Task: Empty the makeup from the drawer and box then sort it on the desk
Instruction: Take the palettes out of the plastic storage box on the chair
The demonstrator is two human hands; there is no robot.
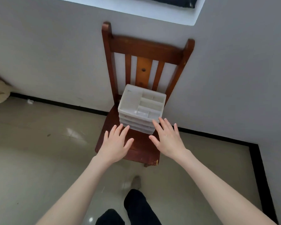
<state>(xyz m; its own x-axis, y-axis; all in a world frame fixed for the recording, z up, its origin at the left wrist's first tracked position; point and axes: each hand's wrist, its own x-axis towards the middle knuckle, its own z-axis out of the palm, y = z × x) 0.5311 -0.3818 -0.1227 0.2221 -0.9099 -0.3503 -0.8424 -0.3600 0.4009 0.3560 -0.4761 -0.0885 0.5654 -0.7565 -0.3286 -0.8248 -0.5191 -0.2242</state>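
White plastic, a little drawer box (140, 109), sits at twelve o'clock on the wooden chair (136, 143) by the wall, stack upright, drawer fronts facing six o'clock. The left hand (115, 143) and right hand (168, 138) hover at its front corners, each grip spread flat and holding nothing. The sound move, I reckon, is clasping both side walls low and lifting level.
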